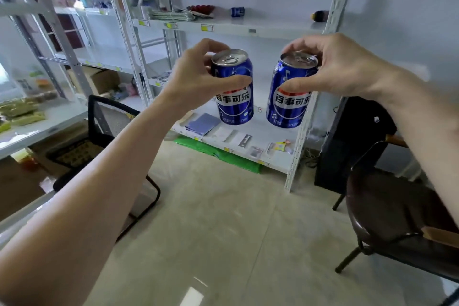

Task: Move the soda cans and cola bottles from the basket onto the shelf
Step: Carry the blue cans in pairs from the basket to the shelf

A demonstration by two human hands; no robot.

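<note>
Floor lies bare and pale nearest me, with a dark chair at the near right and a black mesh chair to the left. Above that I have both arms stretched forward, each carrying a can in mid-air. My left hand pinches the left soda can near its top, thumb across the front and fingers curled over the rim behind. My right hand grips the right soda can the same way, thumb pressed on the blue side, fingers hooked over the lid. Both cans hang upright or nearly so, the right one tilted a little, close beside each other but not touching, and neither rests on anything. Beyond them stands the white shelf. On its upper board, far back, I see one small blue can and, at the far right, a dark cola bottle lying against the upright. I judge those as already placed, though I cannot be sure. The lower board holds only flat packets and booklets. The basket is out of my view, so I cannot tell how many drinks remain. By my reckoning the job is mid-way: these two cans are lifted and not yet set down.
</note>
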